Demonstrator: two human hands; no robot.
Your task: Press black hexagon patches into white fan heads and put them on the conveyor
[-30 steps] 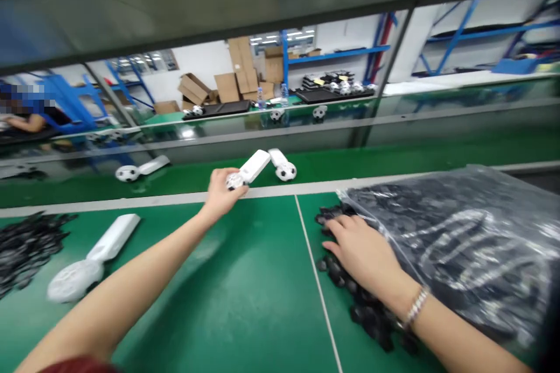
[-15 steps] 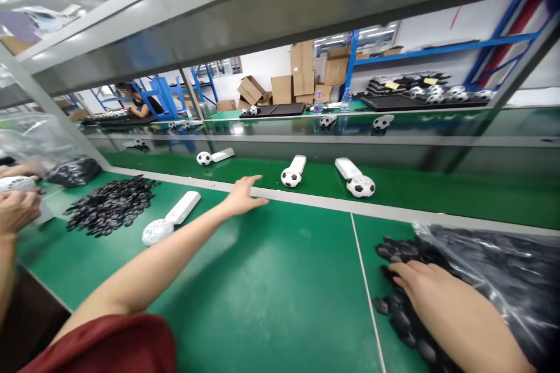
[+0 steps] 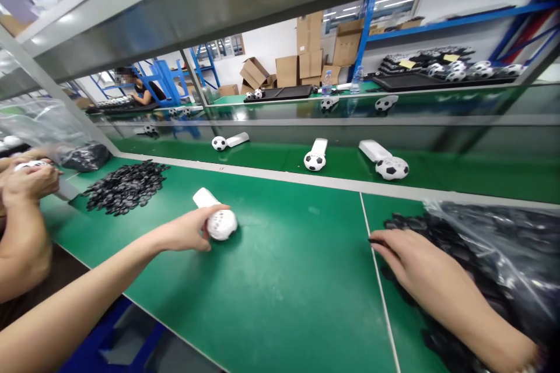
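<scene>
My left hand grips a white hand-held fan that lies on the green table, fingers around its neck beside the round white head. My right hand rests palm down on a pile of small black round parts spilling from a clear plastic bag at the right. Whether its fingers pinch a part cannot be told.
Three football-pattern fans lie on the green conveyor belt behind the table. Another heap of black parts sits at the left. A co-worker's hands hold a white part at the far left. A steel shelf hangs overhead.
My left hand let go of a football fan on the belt, drew back and took hold of the white fan on the table. My right hand stayed on the black parts.
</scene>
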